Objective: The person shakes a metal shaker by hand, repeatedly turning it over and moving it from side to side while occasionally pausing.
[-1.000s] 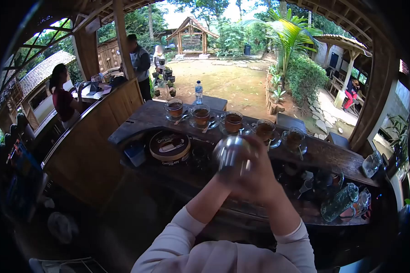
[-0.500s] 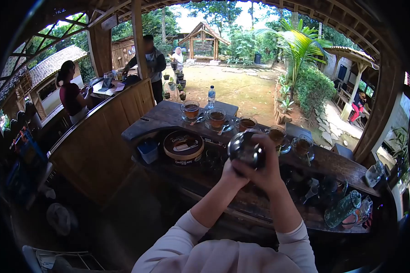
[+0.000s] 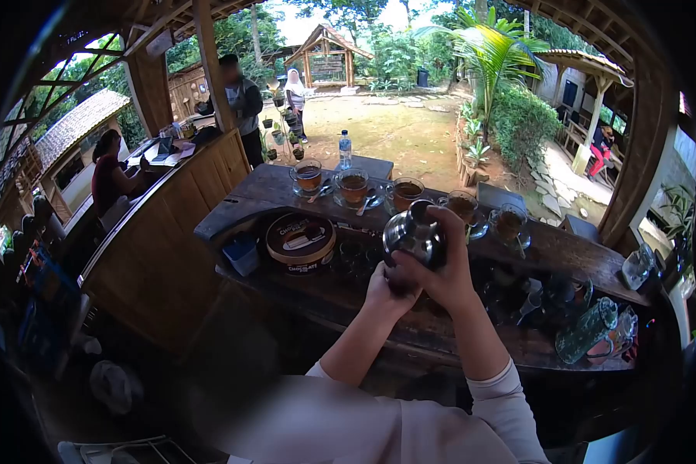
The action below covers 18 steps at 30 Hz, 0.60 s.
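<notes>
A shiny dark round vessel (image 3: 411, 238) with a narrow neck is held up in front of the wooden counter (image 3: 576, 255). My right hand (image 3: 447, 267) wraps its right side, fingers reaching up by the neck. Beneath it, my left hand (image 3: 392, 295) is closed around the bottom. What is inside the vessel cannot be seen. Just beyond it, several glass cups of brown drink stand in a row on saucers with spoons, among them a left cup (image 3: 308, 178), a middle cup (image 3: 406, 193) and a right cup (image 3: 509, 224).
On the lower shelf are a round chocolate tub (image 3: 301, 241), a blue container (image 3: 242, 255) and a green patterned pitcher (image 3: 586, 332) lying tilted. A water bottle (image 3: 345, 149) stands behind the cups. A glass jar (image 3: 638, 267) is at the right end. People are by the left counter (image 3: 170, 240).
The vessel has tipped so that its neck shows, and both hands turned with it, staying closed on it. My view has shifted slightly. A person at the left counter has leaned lower.
</notes>
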Available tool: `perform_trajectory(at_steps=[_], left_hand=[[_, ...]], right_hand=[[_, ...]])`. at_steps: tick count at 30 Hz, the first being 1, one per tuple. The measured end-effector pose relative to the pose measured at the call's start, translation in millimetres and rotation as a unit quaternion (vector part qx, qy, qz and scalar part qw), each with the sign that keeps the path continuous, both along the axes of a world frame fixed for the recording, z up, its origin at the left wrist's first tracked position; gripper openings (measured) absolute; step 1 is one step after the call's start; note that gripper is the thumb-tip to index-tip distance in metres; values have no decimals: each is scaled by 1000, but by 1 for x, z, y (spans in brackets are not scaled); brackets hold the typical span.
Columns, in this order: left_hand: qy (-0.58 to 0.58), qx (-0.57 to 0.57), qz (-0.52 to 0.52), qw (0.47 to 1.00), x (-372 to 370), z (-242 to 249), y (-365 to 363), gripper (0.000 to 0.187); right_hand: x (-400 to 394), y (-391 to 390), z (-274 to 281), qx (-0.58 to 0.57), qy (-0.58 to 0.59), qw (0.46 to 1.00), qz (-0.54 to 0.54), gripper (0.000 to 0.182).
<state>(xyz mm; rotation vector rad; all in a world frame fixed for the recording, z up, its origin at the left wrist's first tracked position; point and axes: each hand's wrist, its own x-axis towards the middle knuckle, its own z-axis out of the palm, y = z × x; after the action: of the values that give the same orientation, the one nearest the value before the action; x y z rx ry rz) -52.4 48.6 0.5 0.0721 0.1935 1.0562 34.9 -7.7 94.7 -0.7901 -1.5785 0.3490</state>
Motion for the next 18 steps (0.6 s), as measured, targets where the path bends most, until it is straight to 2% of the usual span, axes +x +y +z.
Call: perform_trajectory(at_steps=[1, 2, 3, 4, 5, 6, 7, 8, 9, 11, 12, 13, 14, 15, 16, 17, 18], left_hand=[[-2, 23, 5, 1000, 2, 1, 2, 36], [-149, 28, -43, 988, 0, 6, 4, 36], [-290, 24, -88, 953, -8, 10, -2, 36], [-243, 52, -157, 956, -22, 42, 0, 38], [-276, 90, -318, 903, -42, 60, -3, 35], [-308, 221, -229, 896, -37, 70, -14, 36], [-333, 348, -133, 866, -33, 74, -20, 37], [-329, 320, -122, 880, -35, 71, -19, 34], [-268, 261, -107, 921, -39, 61, -14, 38], [-317, 45, -211, 924, -34, 28, 2, 38], [-188, 253, 17, 949, -19, -14, 15, 37], [-62, 160, 94, 981, -8, 2, 3, 35], [-82, 173, 80, 978, -8, -8, 4, 36], [-103, 197, 65, 973, -7, -11, 13, 38], [-209, 145, -21, 967, -8, 0, 20, 39], [-307, 79, -106, 943, -17, 10, 16, 40], [-255, 93, -224, 936, -43, 65, -9, 45]], right_hand=[[5, 3, -4, 43, -33, 998, -31, 65], [2, -9, 14, 126, -169, 977, -18, 61], [-8, -32, 31, 198, -298, 934, -3, 57], [-21, -48, 32, 286, -301, 908, 50, 53], [-31, -60, 30, 372, -299, 873, 102, 50], [-31, -67, 28, 372, -295, 874, 102, 50], [-31, -72, 27, 395, -308, 856, 126, 48], [-31, -74, 26, 419, -321, 836, 152, 46], [-30, -58, 24, 402, -257, 865, 156, 45], [-11, -28, 23, 212, -274, 935, 80, 63], [-9, -1, 9, 128, -175, 974, 68, 63], [-8, 16, -4, 39, -73, 995, 55, 64], [-15, 15, -5, -11, 65, 995, 79, 60], [-17, 5, 8, 0, 62, 995, 80, 60], [-17, -17, 29, 127, -125, 980, 87, 57], [-19, -40, 39, 238, -303, 918, 89, 53], [-28, -62, 37, 303, -282, 898, 151, 51]])
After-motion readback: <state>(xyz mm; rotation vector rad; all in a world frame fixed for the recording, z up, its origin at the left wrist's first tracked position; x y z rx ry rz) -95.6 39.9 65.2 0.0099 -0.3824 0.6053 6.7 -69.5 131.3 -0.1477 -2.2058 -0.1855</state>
